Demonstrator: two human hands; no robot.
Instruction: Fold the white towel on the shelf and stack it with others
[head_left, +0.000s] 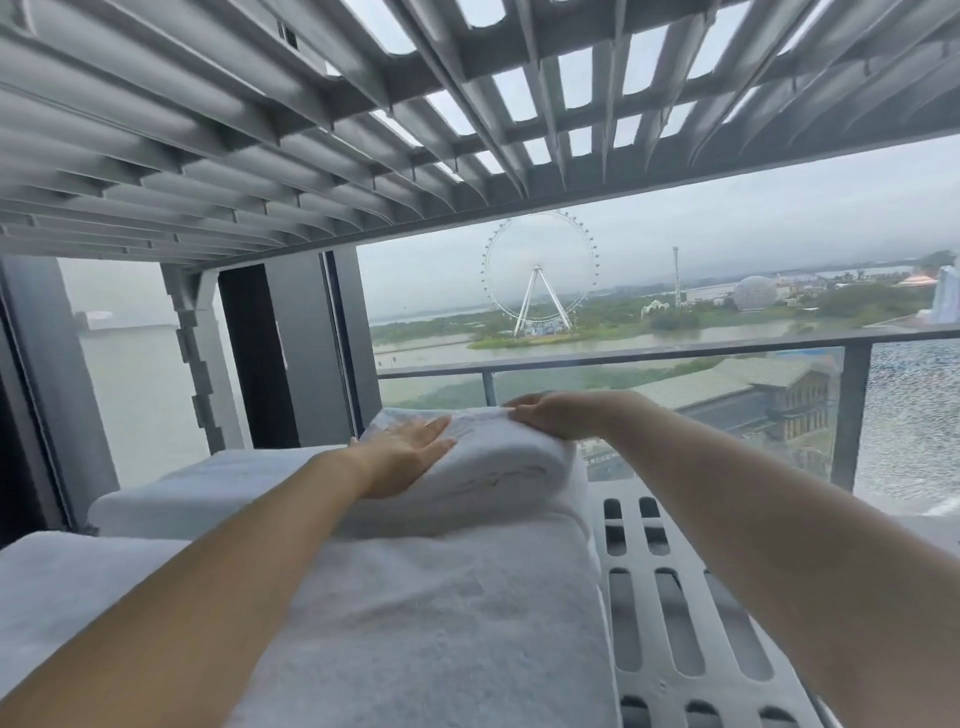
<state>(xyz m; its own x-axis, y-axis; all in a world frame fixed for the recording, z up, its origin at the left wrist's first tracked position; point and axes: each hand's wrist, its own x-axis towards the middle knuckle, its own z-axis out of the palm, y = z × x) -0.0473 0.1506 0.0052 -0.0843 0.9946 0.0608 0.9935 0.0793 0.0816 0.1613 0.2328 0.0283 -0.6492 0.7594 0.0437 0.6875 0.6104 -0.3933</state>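
A folded white towel (498, 467) lies as a thick bundle on top of another white towel (441, 613) spread over the grey slatted shelf (670, 613). My left hand (405, 452) rests flat on the bundle's left side, fingers straight. My right hand (556, 415) reaches over the far top edge, with its fingers curled and pinching the cloth there. More folded white towels (171, 499) lie to the left, one at the near left (67, 597).
A slatted grey shelf (363, 130) hangs close overhead. A shelf post (200, 358) stands at the back left. Behind is a window with a balcony railing (623, 358). Bare slotted shelf surface shows to the right of the towels.
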